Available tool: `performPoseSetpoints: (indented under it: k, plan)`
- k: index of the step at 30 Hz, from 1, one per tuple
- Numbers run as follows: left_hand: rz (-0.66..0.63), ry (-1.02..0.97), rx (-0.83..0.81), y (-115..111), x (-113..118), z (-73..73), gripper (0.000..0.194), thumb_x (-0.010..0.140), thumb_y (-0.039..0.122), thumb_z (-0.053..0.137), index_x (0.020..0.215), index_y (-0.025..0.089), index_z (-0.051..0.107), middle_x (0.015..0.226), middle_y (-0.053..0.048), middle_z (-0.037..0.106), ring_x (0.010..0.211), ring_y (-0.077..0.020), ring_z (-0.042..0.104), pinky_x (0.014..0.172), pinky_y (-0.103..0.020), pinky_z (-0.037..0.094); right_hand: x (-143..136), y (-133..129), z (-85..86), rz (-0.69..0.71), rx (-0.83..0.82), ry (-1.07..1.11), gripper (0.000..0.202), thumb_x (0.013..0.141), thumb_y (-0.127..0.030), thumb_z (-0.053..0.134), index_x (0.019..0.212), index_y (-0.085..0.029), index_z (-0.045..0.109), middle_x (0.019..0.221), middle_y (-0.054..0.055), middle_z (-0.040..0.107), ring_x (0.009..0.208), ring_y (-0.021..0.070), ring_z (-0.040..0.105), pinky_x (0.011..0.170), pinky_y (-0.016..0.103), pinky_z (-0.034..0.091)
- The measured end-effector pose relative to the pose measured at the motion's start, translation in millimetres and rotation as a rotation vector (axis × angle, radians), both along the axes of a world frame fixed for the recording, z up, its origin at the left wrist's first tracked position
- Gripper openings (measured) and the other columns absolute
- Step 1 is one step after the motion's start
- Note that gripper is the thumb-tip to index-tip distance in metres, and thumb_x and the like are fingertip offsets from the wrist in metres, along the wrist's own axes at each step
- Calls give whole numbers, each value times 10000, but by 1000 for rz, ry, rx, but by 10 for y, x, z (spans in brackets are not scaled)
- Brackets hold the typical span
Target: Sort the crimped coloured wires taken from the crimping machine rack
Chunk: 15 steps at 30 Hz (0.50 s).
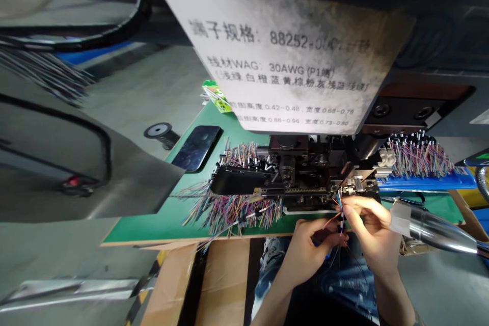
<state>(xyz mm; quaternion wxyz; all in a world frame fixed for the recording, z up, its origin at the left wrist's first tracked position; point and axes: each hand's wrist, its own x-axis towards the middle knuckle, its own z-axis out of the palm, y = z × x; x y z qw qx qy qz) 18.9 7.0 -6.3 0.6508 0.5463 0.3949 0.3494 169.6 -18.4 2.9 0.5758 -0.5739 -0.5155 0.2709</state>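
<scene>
Several wires (340,200); both hands (310,250) (373,232) on them

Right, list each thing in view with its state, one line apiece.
Left hand: closed on thin wires
Right hand: pinching the same wires
Thin wires: held, loose ends splayed
Phone: lying flat, screen dark
Wire bundles: heaped on green table
Blue tray: loaded with more bundles
Label: stained, partly unreadable

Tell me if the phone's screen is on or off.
Off, apparently: the phone screen is uniformly dark, with no lit display showing.

Shiny metal tube (443,230), glossy phone (197,147)
</scene>
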Motion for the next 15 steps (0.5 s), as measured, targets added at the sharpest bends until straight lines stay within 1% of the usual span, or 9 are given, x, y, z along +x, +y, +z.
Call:
performPoseSetpoints:
  k: [4, 7, 9, 11, 13, 15]
  plan:
    - [3, 4, 13, 0, 4, -2, 225, 868, 389, 810, 760, 195, 775, 782, -62, 855, 745, -263, 830, 740, -314, 657, 15, 7, -42, -2, -6, 7, 123, 983, -300, 733, 1020, -234, 831, 567, -31, 630, 538, 189, 649, 527, 295, 542]
    - [8, 22, 32, 0, -7, -8, 207, 873, 365, 799, 759, 194, 777, 776, -61, 854, 733, -259, 825, 728, -311, 650, 24, 9, -37, 15, 27, -48, 139, 986, -309, 733, 1027, -224, 835, 579, -18, 652, 580, 205, 680, 558, 311, 560]
    - [-3, 44, 60, 4, -34, 7, 203, 888, 352, 785, 761, 193, 786, 787, -64, 856, 734, -254, 821, 725, -309, 642, 43, 14, 3, 11, 69, -122, 131, 985, -284, 730, 1032, -230, 839, 681, 14, 722, 644, 211, 707, 624, 334, 579]
    - [-31, 81, 94, 13, -80, 42, 214, 905, 347, 772, 758, 194, 800, 790, -64, 858, 731, -247, 814, 725, -305, 628, 76, 18, 71, 43, 102, -203, 129, 978, -253, 728, 1043, -248, 839, 851, 52, 778, 741, 221, 724, 661, 346, 577]
    - [-84, 124, 120, 23, -138, 86, 251, 921, 360, 762, 736, 197, 805, 782, -62, 858, 732, -239, 807, 737, -303, 613, 115, 18, 147, 110, 116, -261, 110, 970, -234, 735, 1015, -264, 831, 974, 65, 778, 771, 214, 709, 645, 336, 561]
    - [-143, 144, 114, 30, -190, 120, 293, 930, 384, 756, 705, 200, 797, 771, -60, 858, 728, -233, 803, 741, -301, 602, 148, 12, 200, 187, 122, -270, 80, 962, -226, 743, 920, -259, 803, 1014, 63, 768, 782, 208, 706, 656, 332, 563]
